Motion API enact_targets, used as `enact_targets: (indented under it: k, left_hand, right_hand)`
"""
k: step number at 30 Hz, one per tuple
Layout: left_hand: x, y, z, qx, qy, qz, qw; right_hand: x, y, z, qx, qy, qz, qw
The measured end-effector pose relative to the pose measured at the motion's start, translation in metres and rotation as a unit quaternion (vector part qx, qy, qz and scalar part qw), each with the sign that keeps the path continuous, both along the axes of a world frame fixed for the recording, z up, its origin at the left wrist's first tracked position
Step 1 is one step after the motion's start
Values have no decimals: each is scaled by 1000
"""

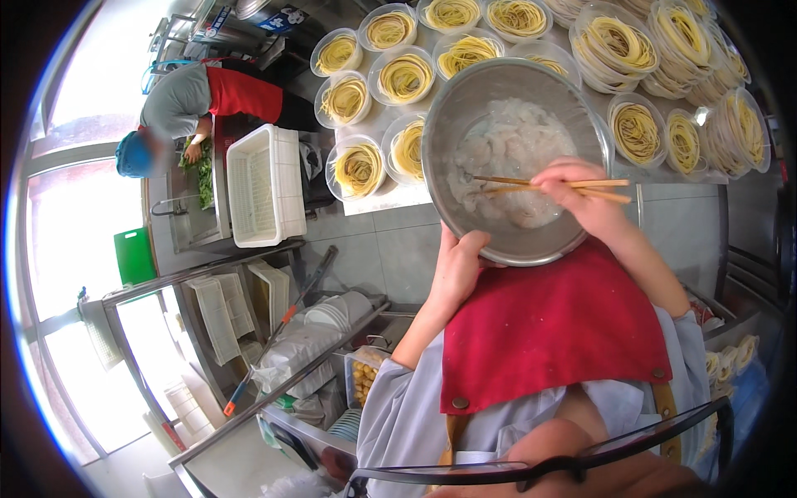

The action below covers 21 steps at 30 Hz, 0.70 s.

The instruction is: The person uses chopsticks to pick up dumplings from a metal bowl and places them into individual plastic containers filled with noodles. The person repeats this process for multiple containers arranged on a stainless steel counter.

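Observation:
A large steel mixing bowl point(515, 241) is held tilted in front of my red apron. Inside it lies a pale, translucent, wet mass point(519, 149), possibly sliced raw meat or fish; its exact kind cannot be made out. My left hand point(459, 264) grips the bowl's near left rim, thumb on the inside and fingers hidden beneath. Over the bowl's right side, my right hand point(579, 192) is closed around a pair of wooden chopsticks point(610, 189). Their tips reach leftward into the pale mass.
Clear plastic bowls of yellow noodles point(404, 77) cover the table beyond, with stacks point(614, 50) at the right. Left, a co-worker in a blue cap point(133, 155) handles leafy greens point(205, 174) at a sink, beside a white crate point(266, 187). Metal shelving point(274, 390) stands at lower left.

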<state>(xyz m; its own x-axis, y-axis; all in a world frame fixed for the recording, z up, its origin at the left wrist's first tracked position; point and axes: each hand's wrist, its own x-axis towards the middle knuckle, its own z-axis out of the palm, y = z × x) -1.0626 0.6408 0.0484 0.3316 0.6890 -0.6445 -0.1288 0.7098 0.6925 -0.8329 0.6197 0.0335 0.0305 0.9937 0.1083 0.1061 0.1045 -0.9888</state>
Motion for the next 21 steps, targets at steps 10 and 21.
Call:
enact_targets:
  k: [10,21]
  left_hand:
    - [2,0,-2,28,27,-17,999]
    - [6,-2,2,40,10,22,999]
  right_hand:
    - [-11,2,3,25,-49,-66,996]
    - [-7,15,-33,-278,406,-51,869]
